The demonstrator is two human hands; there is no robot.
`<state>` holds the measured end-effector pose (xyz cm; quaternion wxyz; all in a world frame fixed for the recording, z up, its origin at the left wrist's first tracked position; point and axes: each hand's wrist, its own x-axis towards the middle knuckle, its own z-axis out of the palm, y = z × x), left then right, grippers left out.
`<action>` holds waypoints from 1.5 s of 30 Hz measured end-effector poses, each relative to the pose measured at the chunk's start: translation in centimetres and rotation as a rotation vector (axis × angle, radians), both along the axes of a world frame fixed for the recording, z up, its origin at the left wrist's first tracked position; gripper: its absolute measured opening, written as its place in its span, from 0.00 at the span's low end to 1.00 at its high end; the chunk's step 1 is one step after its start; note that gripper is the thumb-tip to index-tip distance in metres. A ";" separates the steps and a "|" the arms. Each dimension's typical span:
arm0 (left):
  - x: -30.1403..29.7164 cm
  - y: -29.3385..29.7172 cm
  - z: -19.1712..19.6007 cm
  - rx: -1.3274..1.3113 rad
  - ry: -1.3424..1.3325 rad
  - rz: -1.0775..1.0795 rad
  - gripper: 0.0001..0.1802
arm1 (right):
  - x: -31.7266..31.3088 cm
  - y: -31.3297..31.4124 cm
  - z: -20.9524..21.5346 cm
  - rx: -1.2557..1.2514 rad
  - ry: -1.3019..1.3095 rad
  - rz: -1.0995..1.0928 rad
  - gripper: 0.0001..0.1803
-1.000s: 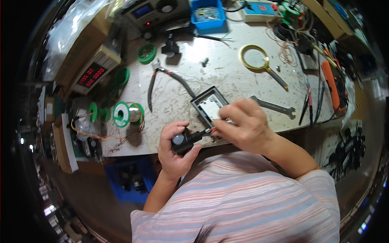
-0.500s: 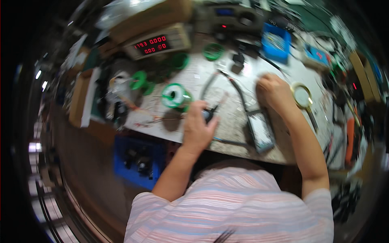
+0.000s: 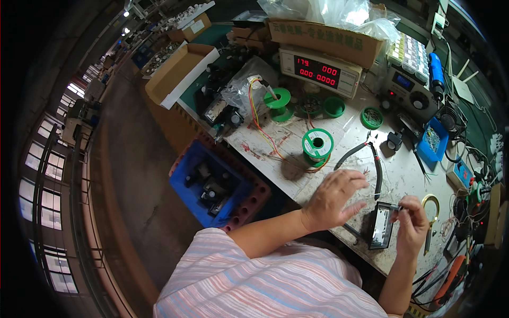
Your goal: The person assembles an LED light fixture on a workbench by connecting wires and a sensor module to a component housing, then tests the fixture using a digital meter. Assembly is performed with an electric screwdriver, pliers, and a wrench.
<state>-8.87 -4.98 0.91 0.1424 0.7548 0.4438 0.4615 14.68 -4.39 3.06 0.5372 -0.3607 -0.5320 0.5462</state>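
Note:
My left hand (image 3: pixel 335 200) hovers over the front of the bench with its fingers apart and nothing visible in them. Just beyond it lie pliers (image 3: pixel 378 175) with dark handles spread wide. My right hand (image 3: pixel 412 225) is closed in a pinch at the upper right corner of a black rectangular frame (image 3: pixel 380 227) with a pale, shiny face. A small dark bit shows at those fingertips, too small to name. A spool of solder wire (image 3: pixel 318 146) with a green and white end stands beyond my left hand.
A magnifying glass (image 3: pixel 436 208) lies right of my right hand. Farther back are a meter with red digits (image 3: pixel 316 72), a green dish (image 3: pixel 371 118), and a blue tray (image 3: pixel 433 139). A blue crate (image 3: pixel 209 183) sits below the bench's left edge.
The view has swung left. A dark item that was in my left hand is gone from it, and the fingers have spread. My right hand has come down to the black frame.

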 end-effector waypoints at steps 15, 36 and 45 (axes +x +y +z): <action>3.7 -2.9 1.2 -0.414 -0.244 -0.419 0.13 | -0.6 -5.7 -1.6 0.092 -0.004 -0.028 0.06; 4.5 -4.7 1.9 -0.954 -0.274 -0.698 0.20 | 1.4 -7.4 -1.4 0.221 -0.101 -0.041 0.08; 5.0 -5.5 0.5 -1.362 -0.561 -0.757 0.20 | 2.4 -8.7 -2.1 0.305 -0.177 -0.062 0.07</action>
